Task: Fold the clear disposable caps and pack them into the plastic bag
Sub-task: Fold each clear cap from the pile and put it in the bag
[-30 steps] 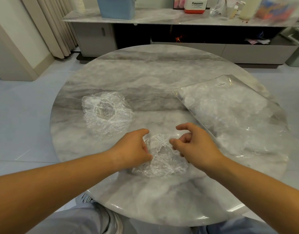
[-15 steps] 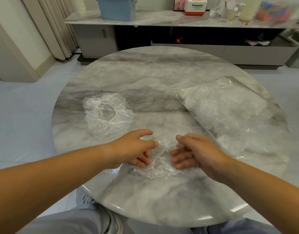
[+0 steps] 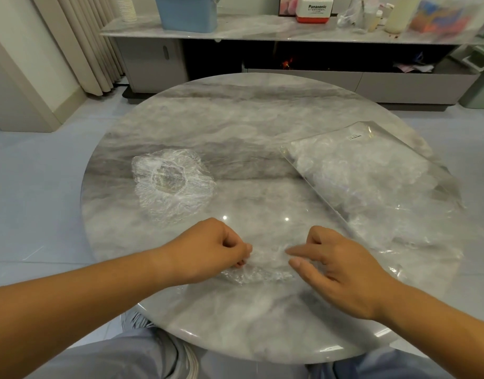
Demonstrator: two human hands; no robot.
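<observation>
A round marble table (image 3: 235, 119) fills the view in front of a seated person. At the table's 3 o'clock lies the clear plastic bag (image 3: 372, 187), flat on the marble, its long edge slanting from 1 toward 4 o'clock, with crumpled clear film packed inside. At 9 o'clock, well apart from the bag, sits an unfolded cap (image 3: 172, 184), puffed and round, its elastic ring facing up. At 6 o'clock, near the table's edge, a flattened cap (image 3: 257, 274) lies on the marble between both hands. The left hand (image 3: 208, 250), fingers curled under, pinches the flattened cap's 9 o'clock end. The right hand (image 3: 339, 269) lays two straight fingers (image 3: 298, 251) on its 3 o'clock end, grasping nothing.
</observation>
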